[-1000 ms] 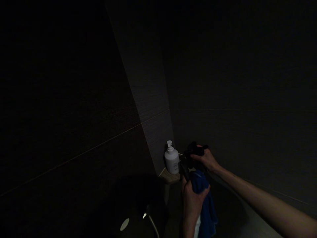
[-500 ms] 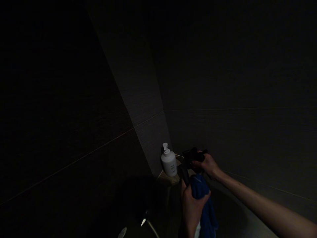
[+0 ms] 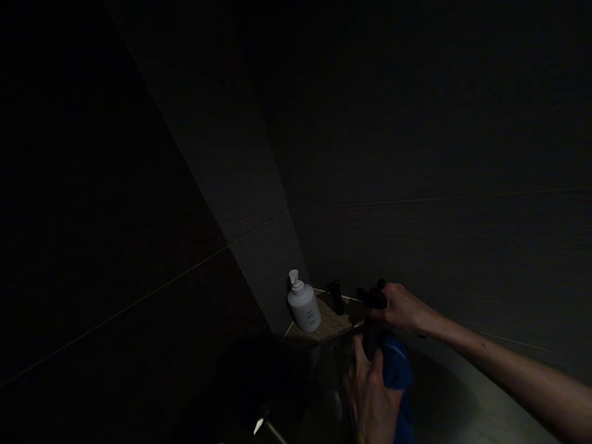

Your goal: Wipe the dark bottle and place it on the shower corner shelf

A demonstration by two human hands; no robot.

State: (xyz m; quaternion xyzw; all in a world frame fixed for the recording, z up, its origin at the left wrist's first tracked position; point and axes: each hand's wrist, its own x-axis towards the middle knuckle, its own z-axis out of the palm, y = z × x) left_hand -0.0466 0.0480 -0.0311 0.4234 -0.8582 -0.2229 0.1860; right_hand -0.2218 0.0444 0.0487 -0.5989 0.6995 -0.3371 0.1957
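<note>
A white pump bottle (image 3: 305,308) stands upright on a small corner shelf (image 3: 330,325). Behind it on the same shelf is a dark tube (image 3: 337,297). At the shelf's right end, my right hand (image 3: 401,308) is closed around a dark object (image 3: 374,298) with knob-like tops; darkness hides its exact kind. Below, my left hand (image 3: 374,391) grips a blue cloth (image 3: 396,367), which hangs down past the wrist. A dark shape between the left thumb and fingers reaches up toward my right hand, too dim to name.
Dark tiled walls (image 3: 439,246) meet in the corner behind the shelf. Low in the view, a shiny metal fitting (image 3: 259,425) catches the light. The left side is almost black.
Both hands have moved right, away from the white bottle, with the dark object and the blue cloth. More of the shelf shows, and the dark tube on it is now plainly visible.
</note>
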